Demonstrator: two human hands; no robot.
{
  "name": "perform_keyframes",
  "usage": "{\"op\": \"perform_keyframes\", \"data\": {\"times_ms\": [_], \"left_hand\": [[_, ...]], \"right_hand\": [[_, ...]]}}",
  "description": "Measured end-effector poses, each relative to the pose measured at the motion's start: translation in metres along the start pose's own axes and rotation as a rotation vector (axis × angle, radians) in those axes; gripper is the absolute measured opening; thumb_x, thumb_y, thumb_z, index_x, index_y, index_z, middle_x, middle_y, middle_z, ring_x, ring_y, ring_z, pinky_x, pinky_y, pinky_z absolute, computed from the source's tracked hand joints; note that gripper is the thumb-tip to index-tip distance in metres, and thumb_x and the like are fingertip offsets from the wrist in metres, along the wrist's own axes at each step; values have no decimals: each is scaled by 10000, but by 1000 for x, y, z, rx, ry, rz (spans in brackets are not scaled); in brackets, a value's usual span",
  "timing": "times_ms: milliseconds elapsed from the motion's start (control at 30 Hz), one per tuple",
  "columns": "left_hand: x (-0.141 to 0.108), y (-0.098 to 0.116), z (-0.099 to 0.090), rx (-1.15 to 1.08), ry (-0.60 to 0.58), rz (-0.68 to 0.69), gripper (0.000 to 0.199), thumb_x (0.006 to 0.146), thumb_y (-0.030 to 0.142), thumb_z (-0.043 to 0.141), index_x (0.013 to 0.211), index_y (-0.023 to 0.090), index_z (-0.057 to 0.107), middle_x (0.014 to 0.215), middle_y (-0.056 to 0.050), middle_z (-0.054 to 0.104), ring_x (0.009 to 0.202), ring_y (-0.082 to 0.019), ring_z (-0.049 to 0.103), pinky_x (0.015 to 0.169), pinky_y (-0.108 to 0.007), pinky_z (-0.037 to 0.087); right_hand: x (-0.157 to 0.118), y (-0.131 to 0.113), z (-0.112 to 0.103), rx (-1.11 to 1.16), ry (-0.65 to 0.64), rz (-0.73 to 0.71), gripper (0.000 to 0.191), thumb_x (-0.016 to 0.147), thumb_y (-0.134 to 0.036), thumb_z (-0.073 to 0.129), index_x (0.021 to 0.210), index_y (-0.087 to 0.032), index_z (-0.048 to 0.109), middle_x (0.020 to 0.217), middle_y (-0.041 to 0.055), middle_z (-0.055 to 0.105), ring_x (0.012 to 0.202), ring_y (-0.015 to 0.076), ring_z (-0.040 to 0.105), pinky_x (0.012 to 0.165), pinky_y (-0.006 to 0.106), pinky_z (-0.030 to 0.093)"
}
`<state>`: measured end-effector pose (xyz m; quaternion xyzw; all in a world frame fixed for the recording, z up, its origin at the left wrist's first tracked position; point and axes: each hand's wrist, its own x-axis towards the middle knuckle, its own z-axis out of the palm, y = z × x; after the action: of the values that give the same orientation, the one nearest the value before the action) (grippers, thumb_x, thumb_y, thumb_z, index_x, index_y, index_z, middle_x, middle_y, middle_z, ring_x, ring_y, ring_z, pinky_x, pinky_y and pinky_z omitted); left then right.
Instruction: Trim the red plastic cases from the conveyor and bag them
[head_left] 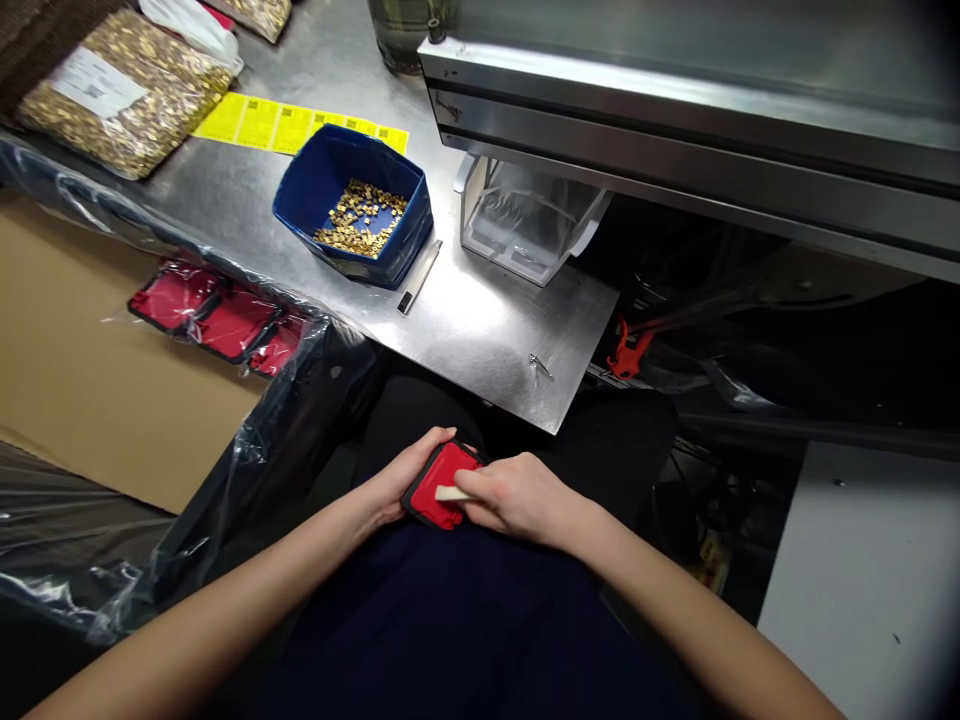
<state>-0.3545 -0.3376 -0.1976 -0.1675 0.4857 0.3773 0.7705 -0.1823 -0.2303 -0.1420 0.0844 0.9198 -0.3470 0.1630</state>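
At the lower centre of the frame, the left hand (pixel 406 478) has its grip closed around a red square part with a black rim (pixel 442 481); the right hand (pixel 517 495) pinches a pale flat stick (pixel 453 494) against it. Angled too steeply, the stick could slip and scuff the red face.

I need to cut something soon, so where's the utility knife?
On the metal table, just right of the blue bin, below the clear bin.

Head camera looks down over the hands (pixel 517 497).
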Motion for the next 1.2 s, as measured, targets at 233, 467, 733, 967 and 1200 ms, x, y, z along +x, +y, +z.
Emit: {"op": "perform_keyframes", "data": {"times_ms": [233,467,733,967,1200], "left_hand": [[6,-4,-3,14,-22,21,450,876,526,668,914,87,759,813,-137,769,667,-219,701,613,-280,566],[9,-7,-9,2,-45,66,464,854,532,682,939,81,759,856,-139,771,705,-214,707,656,-278,572],[6,-12,-11,27,-27,137,477,843,559,692,935,95,754,794,-112,760,638,-196,683,597,-261,540],[7,-17,-11,45,7,156,490,850,584,680,904,102,748,797,-124,760,639,-212,688,577,-276,540],[5,-17,-12,44,21,153,495,852,595,691,921,109,751,775,-107,755,621,-199,679,560,-258,535]], "right_hand": [[-2,8,12,0,-3,-76,137,1030,-340,508,948,-235,541,817,-37,685,676,96,589,558,272,196],[1,7,18,-51,-27,-80,85,983,-287,550,927,-231,520,838,-34,697,691,107,601,566,280,192],[-3,0,12,6,-2,74,178,1056,-348,436,968,-236,544,788,-31,681,636,112,590,580,261,218],[5,-9,12,18,19,161,158,1027,-341,492,948,-230,572,767,-29,693,592,106,584,561,259,200],[-1,-12,15,29,19,227,162,1037,-372,479,1005,-243,570,796,-25,725,623,122,636,562,258,199]]}}
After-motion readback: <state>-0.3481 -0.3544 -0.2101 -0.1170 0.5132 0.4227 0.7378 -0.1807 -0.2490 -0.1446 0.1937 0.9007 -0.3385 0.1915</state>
